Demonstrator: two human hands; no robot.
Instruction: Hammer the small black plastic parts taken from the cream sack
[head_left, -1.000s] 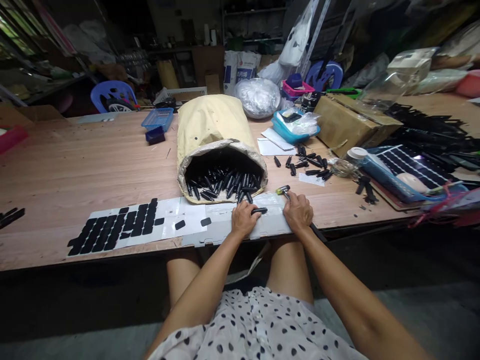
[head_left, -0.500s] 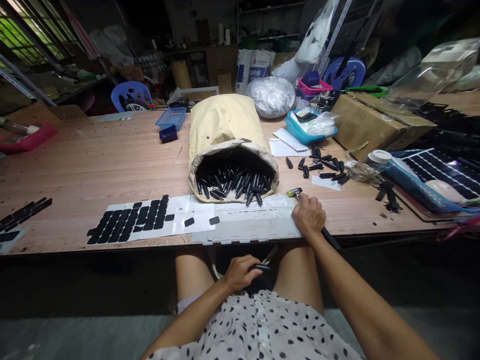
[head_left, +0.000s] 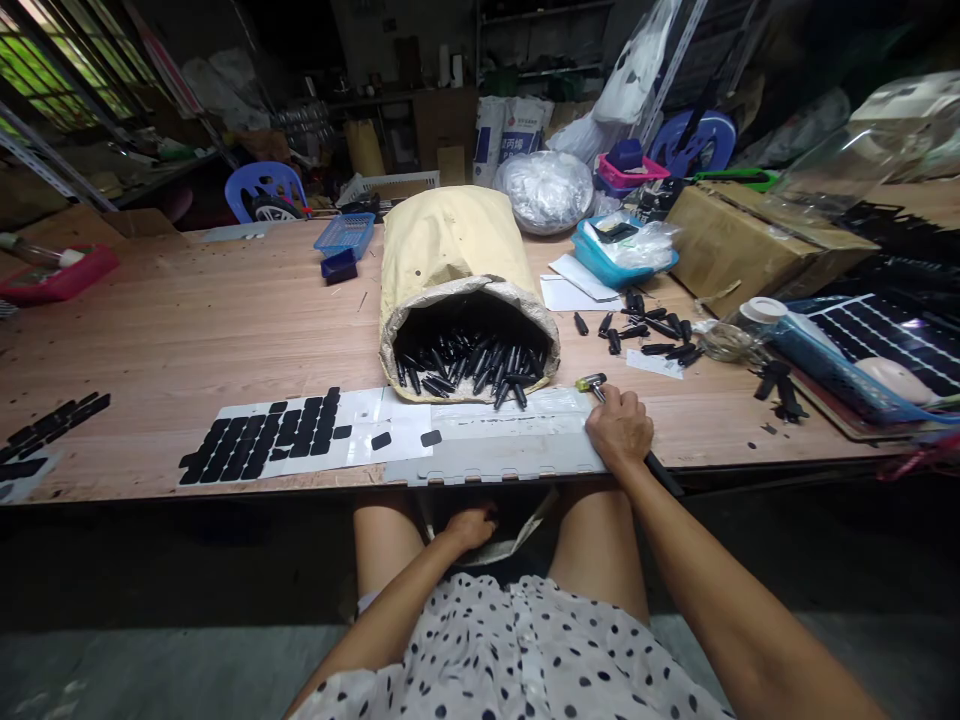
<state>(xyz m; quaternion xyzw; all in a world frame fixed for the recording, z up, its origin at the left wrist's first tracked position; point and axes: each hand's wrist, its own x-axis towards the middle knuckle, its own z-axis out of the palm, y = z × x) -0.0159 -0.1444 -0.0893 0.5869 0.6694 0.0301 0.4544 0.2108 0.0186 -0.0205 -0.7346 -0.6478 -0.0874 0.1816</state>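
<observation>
My right hand (head_left: 619,428) rests on the front edge of the table, wrapped round a small hammer (head_left: 592,382). The hammer's yellowish-tipped head points away from me and its black handle sticks out behind the hand. My left hand (head_left: 472,527) is low between my knees, at the dark mouth of a pale-rimmed bag (head_left: 517,548). Its fingers reach into shadow, so whether they hold anything is hidden. On the table ahead, a cream sack (head_left: 454,235) lies on its side with several black pointed parts (head_left: 480,362) in its opening. A grey board (head_left: 502,460) lies in front of it.
Black stickers (head_left: 259,435) sit in rows on white sheets to the left. Loose black parts (head_left: 637,330) lie right of the sack, near a teal basket (head_left: 619,265) and a cardboard box (head_left: 750,245). A blue tray (head_left: 345,235) stands farther back.
My left hand, which held a slim black part above my lap, has moved forward and down into the bag's mouth; the part no longer shows. My right hand stays on the hammer.
</observation>
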